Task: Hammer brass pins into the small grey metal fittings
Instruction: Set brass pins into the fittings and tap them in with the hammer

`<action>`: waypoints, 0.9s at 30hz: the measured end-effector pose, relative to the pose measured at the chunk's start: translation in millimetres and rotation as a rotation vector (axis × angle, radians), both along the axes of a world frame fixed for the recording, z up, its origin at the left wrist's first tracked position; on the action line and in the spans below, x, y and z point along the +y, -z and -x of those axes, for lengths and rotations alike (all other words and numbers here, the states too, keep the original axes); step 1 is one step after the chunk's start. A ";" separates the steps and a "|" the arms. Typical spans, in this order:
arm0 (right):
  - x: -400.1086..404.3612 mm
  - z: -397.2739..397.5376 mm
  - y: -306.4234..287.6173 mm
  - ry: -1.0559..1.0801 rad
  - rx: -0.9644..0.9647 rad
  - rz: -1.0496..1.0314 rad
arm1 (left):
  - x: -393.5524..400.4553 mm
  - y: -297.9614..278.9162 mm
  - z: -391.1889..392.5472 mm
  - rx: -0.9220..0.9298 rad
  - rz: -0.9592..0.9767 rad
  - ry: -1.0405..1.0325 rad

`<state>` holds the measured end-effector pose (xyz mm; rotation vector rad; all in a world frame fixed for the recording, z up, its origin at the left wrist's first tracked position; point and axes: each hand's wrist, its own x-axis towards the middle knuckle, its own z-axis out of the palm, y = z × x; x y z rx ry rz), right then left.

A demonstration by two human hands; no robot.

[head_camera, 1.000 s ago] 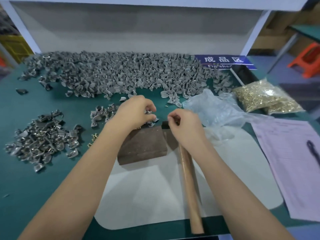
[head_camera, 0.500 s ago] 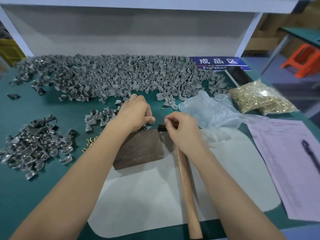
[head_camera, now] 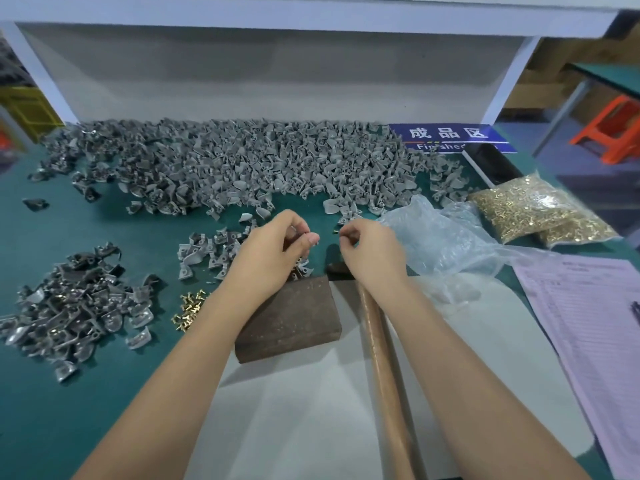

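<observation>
My left hand is raised over the far edge of the dark brown block, fingers curled round a small grey fitting. My right hand sits close beside it, fingertips pinched together, apparently on a brass pin too small to make out. The hammer lies on the white mat under my right wrist, wooden handle toward me. A small heap of loose brass pins lies left of the block. A small cluster of grey fittings lies behind my left hand.
A wide heap of grey fittings spans the back of the green table. A darker pile of fittings lies at the left. Bags of brass pins, crumpled clear plastic and pink paperwork sit at the right.
Both hands have lifted off the block and hammer head and drawn together, the left holding a fitting, the right pinching its fingertips. The hammer has stayed put.
</observation>
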<state>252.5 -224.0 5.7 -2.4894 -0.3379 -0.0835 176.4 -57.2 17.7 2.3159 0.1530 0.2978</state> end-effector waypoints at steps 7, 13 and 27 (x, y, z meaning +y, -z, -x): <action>19.7 -19.5 -1.1 0.018 -0.033 0.206 | -0.4 0.6 4.0 -0.005 -0.047 0.032; 22.5 -22.0 4.9 0.048 -0.058 0.235 | -0.5 2.3 3.5 -0.031 -0.081 0.044; -4.3 34.5 -18.9 -0.198 -0.020 -0.552 | -1.8 -0.5 27.6 -0.267 -0.045 0.005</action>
